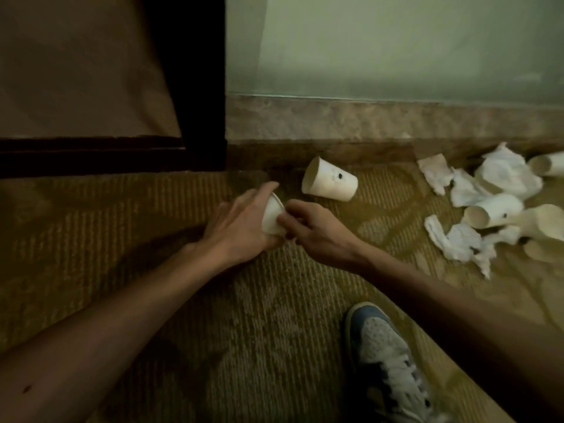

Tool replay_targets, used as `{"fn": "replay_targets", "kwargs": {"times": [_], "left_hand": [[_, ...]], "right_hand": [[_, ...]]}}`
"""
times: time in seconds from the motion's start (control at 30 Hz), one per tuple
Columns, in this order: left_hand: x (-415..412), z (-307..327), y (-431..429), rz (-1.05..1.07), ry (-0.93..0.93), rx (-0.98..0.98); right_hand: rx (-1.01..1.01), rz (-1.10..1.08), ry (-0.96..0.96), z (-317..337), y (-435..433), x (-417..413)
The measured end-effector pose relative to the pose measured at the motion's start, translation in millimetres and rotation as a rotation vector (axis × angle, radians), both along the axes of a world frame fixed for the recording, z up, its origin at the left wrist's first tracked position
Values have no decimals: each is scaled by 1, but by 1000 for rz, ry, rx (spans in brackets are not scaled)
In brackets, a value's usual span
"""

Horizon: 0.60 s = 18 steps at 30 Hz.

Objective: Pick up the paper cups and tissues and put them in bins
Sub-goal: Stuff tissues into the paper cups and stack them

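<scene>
One paper cup [272, 216] is in our grip, and that is all the progress we can see. Our left hand [241, 224] curls around it low over the carpet [183, 300], while our right hand [314, 230] pinches its lower end with bent fingers.

Has anything been binned?

We cannot tell. No bin shows anywhere (only carpet, a skirting board [366, 123] and a dark frame [201, 87]). We judge the job barely begun.

What is left on the floor?

A second cup [331, 183] lies on its side just beyond our hands, its mouth turned left. Farther right lie crumpled white tissues [506, 174] mixed with at least three more cups [494, 213]. All of these are tipped over, and some touch the tissues.

And close to us?

Only a laced shoe [384, 355] near the lower edge, well apart from the litter.

So what remains?

Nearly everything, we think. The cup we hold needs a bin, then the second cup, then the tissues and cups on the right.
</scene>
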State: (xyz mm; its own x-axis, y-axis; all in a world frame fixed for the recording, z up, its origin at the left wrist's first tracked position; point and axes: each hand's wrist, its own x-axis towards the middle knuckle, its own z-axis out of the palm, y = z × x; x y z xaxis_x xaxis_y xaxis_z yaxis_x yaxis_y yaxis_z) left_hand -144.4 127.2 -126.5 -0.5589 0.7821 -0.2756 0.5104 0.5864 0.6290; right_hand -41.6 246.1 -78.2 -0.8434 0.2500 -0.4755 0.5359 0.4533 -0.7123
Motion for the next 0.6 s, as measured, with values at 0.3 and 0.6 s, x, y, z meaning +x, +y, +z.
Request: {"fn": "replay_targets", "kwargs": {"times": [0.3, 0.6], "left_hand": [[4, 16, 11, 132, -309, -36], [3, 31, 11, 158, -198, -86]], "right_hand": [[590, -86, 44, -3, 67, 19], [739, 109, 6, -46, 100, 7]]}}
